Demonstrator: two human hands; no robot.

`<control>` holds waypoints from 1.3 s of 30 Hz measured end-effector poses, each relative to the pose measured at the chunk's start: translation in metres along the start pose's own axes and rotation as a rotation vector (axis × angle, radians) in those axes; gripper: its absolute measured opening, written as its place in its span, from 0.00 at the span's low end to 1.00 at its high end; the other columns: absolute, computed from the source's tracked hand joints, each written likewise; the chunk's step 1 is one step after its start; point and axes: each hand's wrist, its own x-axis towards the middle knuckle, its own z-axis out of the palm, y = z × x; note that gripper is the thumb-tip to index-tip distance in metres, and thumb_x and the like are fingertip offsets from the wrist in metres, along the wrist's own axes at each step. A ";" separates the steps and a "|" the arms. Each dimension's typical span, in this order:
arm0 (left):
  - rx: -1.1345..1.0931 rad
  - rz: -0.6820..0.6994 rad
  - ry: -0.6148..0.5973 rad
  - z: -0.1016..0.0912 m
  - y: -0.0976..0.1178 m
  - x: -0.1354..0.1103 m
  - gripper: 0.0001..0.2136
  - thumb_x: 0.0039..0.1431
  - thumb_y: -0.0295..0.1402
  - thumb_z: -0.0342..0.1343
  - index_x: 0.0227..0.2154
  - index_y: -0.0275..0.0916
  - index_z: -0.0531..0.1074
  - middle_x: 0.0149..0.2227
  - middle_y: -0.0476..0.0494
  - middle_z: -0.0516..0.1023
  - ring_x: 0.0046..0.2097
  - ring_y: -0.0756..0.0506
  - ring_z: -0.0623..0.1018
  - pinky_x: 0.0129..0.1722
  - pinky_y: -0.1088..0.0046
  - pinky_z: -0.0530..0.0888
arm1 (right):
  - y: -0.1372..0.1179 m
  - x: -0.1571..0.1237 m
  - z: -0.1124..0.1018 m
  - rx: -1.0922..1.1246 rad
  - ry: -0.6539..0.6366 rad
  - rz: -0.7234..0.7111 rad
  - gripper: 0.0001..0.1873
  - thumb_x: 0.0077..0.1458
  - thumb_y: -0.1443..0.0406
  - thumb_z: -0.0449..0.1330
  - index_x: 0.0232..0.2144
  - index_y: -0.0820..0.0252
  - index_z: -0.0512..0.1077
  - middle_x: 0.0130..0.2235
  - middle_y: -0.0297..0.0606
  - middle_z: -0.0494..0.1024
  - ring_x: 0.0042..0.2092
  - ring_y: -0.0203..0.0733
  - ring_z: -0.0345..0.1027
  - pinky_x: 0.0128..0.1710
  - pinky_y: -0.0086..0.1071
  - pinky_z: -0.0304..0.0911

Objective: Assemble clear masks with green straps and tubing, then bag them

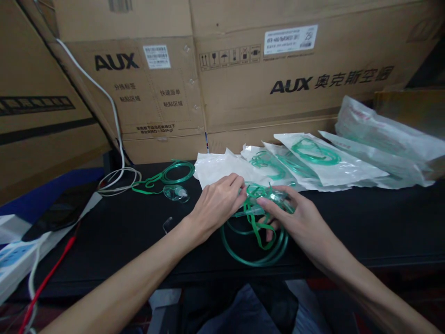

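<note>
Both hands are closed on the green tubing set (257, 253): my left hand (217, 204) pinches its top and my right hand (295, 217) cups it, near the black table's (347, 218) front edge. At least five sealed bags (323, 163) crowd in behind, and one loose set (176, 192) lies to the left.

Storeroom or packing area: stacked AUX cardboard cartons (243, 69) along worktop (104, 232) rear edge; sealed plastic pouches (323, 160) of green tubing in a row.

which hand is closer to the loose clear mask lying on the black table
Left. The left hand sits just right of the loose mask, apart from it; the right hand is farther right, beyond the left, on the green tubing both hands hold.
</note>
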 end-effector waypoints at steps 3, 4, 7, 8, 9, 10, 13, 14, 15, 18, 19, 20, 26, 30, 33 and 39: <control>-0.083 -0.016 0.079 0.005 -0.005 -0.001 0.06 0.70 0.29 0.50 0.44 0.36 0.71 0.41 0.43 0.78 0.39 0.45 0.80 0.40 0.69 0.77 | 0.003 0.005 0.003 0.049 -0.056 -0.024 0.27 0.50 0.50 0.71 0.43 0.60 0.69 0.23 0.29 0.78 0.20 0.35 0.70 0.23 0.27 0.67; -0.104 -0.015 0.099 0.007 -0.007 -0.002 0.07 0.71 0.29 0.50 0.47 0.36 0.71 0.43 0.43 0.78 0.39 0.46 0.80 0.41 0.69 0.77 | 0.004 0.006 0.004 0.068 -0.079 -0.027 0.26 0.51 0.50 0.71 0.42 0.61 0.71 0.24 0.30 0.78 0.22 0.35 0.70 0.25 0.27 0.67; -0.119 0.011 0.093 0.011 -0.012 -0.002 0.12 0.71 0.29 0.50 0.55 0.39 0.71 0.46 0.43 0.77 0.41 0.46 0.80 0.41 0.70 0.78 | 0.005 0.007 0.003 0.109 -0.124 -0.019 0.23 0.55 0.52 0.68 0.44 0.62 0.73 0.30 0.34 0.81 0.27 0.35 0.70 0.30 0.28 0.67; -0.116 0.015 0.082 0.012 -0.013 -0.002 0.13 0.71 0.30 0.50 0.55 0.40 0.71 0.46 0.43 0.77 0.41 0.46 0.80 0.40 0.71 0.78 | 0.005 0.007 0.003 0.119 -0.137 -0.008 0.22 0.55 0.53 0.68 0.45 0.61 0.74 0.31 0.34 0.81 0.29 0.35 0.70 0.32 0.29 0.67; -0.117 0.013 0.075 0.013 -0.014 -0.001 0.13 0.71 0.30 0.50 0.54 0.41 0.72 0.46 0.43 0.77 0.40 0.46 0.80 0.39 0.71 0.78 | 0.005 0.007 0.003 0.128 -0.151 0.004 0.22 0.55 0.53 0.68 0.46 0.61 0.74 0.32 0.35 0.81 0.30 0.36 0.70 0.33 0.29 0.67; -0.121 0.005 0.078 0.014 -0.014 -0.001 0.12 0.71 0.30 0.51 0.53 0.41 0.73 0.45 0.43 0.77 0.39 0.46 0.80 0.38 0.72 0.77 | 0.005 0.007 0.002 0.138 -0.168 0.013 0.22 0.55 0.54 0.68 0.47 0.61 0.74 0.33 0.35 0.81 0.30 0.36 0.70 0.34 0.29 0.67; -0.141 -0.028 0.130 0.015 -0.015 0.000 0.10 0.72 0.33 0.51 0.49 0.39 0.75 0.43 0.44 0.77 0.38 0.47 0.79 0.37 0.73 0.76 | 0.006 0.009 0.002 0.147 -0.241 0.011 0.22 0.57 0.54 0.68 0.47 0.62 0.74 0.36 0.36 0.81 0.31 0.35 0.69 0.34 0.29 0.66; -0.150 -0.032 0.148 0.016 -0.014 0.001 0.10 0.72 0.33 0.51 0.48 0.39 0.76 0.42 0.44 0.77 0.38 0.47 0.79 0.37 0.73 0.76 | 0.007 0.011 0.001 0.140 -0.268 0.003 0.21 0.58 0.54 0.67 0.47 0.62 0.74 0.37 0.36 0.81 0.31 0.35 0.69 0.35 0.29 0.66; -0.159 -0.033 0.164 0.016 -0.014 0.001 0.10 0.72 0.34 0.51 0.47 0.39 0.76 0.42 0.45 0.77 0.39 0.47 0.79 0.38 0.73 0.76 | 0.008 0.013 0.001 0.128 -0.291 -0.007 0.19 0.58 0.55 0.66 0.47 0.62 0.74 0.37 0.36 0.81 0.32 0.34 0.69 0.35 0.29 0.66; -0.201 -0.039 0.215 0.017 -0.010 0.002 0.09 0.72 0.33 0.51 0.46 0.38 0.75 0.42 0.45 0.76 0.39 0.47 0.79 0.38 0.73 0.75 | 0.012 0.019 -0.001 0.080 -0.322 -0.035 0.17 0.59 0.57 0.65 0.46 0.61 0.73 0.36 0.34 0.79 0.31 0.33 0.69 0.35 0.28 0.67; -0.216 -0.044 0.237 0.018 -0.009 0.002 0.08 0.72 0.33 0.51 0.46 0.38 0.74 0.42 0.45 0.76 0.39 0.48 0.78 0.38 0.73 0.75 | 0.012 0.021 -0.001 0.065 -0.318 -0.039 0.17 0.58 0.58 0.66 0.46 0.61 0.72 0.35 0.33 0.79 0.30 0.33 0.69 0.34 0.28 0.67; -0.231 -0.047 0.258 0.018 -0.008 0.002 0.08 0.72 0.33 0.51 0.45 0.38 0.74 0.42 0.45 0.76 0.39 0.48 0.78 0.38 0.73 0.74 | 0.012 0.022 0.000 0.054 -0.309 -0.038 0.18 0.58 0.58 0.66 0.46 0.61 0.71 0.34 0.32 0.79 0.29 0.33 0.69 0.33 0.27 0.67; -0.318 0.002 0.318 0.017 -0.008 0.002 0.05 0.71 0.30 0.52 0.43 0.37 0.72 0.40 0.45 0.75 0.40 0.48 0.77 0.40 0.73 0.73 | 0.011 0.030 0.005 -0.013 -0.118 -0.004 0.27 0.50 0.54 0.69 0.46 0.58 0.65 0.21 0.26 0.77 0.17 0.37 0.69 0.18 0.28 0.63; -0.335 0.000 0.347 0.016 -0.008 0.002 0.04 0.71 0.29 0.52 0.42 0.37 0.72 0.39 0.45 0.75 0.39 0.48 0.77 0.37 0.74 0.73 | 0.010 0.034 0.006 -0.078 0.003 0.023 0.29 0.41 0.53 0.75 0.40 0.61 0.70 0.16 0.27 0.75 0.15 0.40 0.68 0.14 0.29 0.60; -0.293 0.036 0.339 0.017 -0.007 0.001 0.06 0.72 0.31 0.51 0.42 0.37 0.72 0.38 0.45 0.76 0.38 0.48 0.77 0.36 0.74 0.73 | 0.008 0.035 0.006 -0.119 0.037 0.024 0.24 0.39 0.53 0.76 0.34 0.62 0.76 0.18 0.30 0.77 0.17 0.42 0.71 0.15 0.29 0.62; -0.226 0.227 0.209 0.017 -0.012 -0.002 0.09 0.74 0.33 0.48 0.46 0.37 0.72 0.41 0.42 0.76 0.41 0.46 0.79 0.41 0.70 0.77 | 0.006 0.040 0.006 -0.126 0.053 -0.011 0.15 0.43 0.56 0.75 0.27 0.60 0.79 0.17 0.34 0.78 0.14 0.41 0.69 0.14 0.31 0.63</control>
